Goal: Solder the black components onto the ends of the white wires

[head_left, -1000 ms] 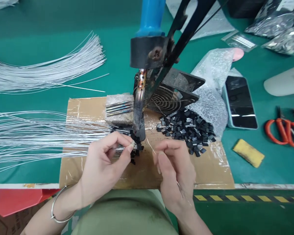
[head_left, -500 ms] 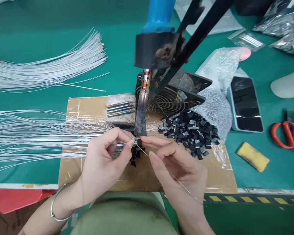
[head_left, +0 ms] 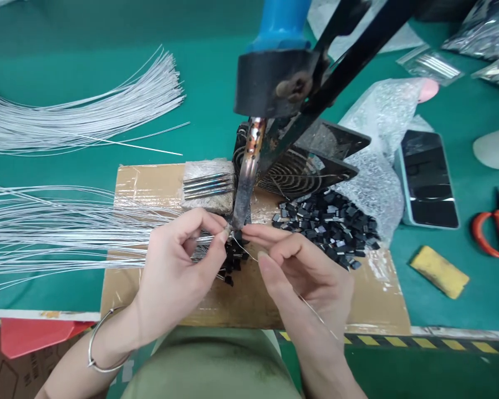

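Note:
Below the tip of a soldering iron [head_left: 244,194] held in a stand, my left hand [head_left: 187,271] pinches the end of a white wire at thumb and fingertip. My right hand [head_left: 307,271] has a thin solder wire [head_left: 249,252] between its fingers; the wire runs across the palm and its end reaches the iron tip. A small black part [head_left: 238,237] sits between the hands, partly hidden. Several white wires [head_left: 128,238] spread leftward from under my left hand, with black pieces [head_left: 233,260] at their ends. The exact joint is too small to make out.
A brown cardboard sheet [head_left: 216,310] lies under the hands. Around it are a block with metal rods [head_left: 208,185], a black fan [head_left: 295,172], a heap of black connectors [head_left: 328,227], a phone [head_left: 428,177], a yellow sponge [head_left: 439,271], red-handled pliers [head_left: 493,235] and a wire bundle [head_left: 108,116].
The view has shifted slightly, so the iron and right-side objects appear farther right. My right fingertips have moved a little closer to the iron tip; both hands keep their grips.

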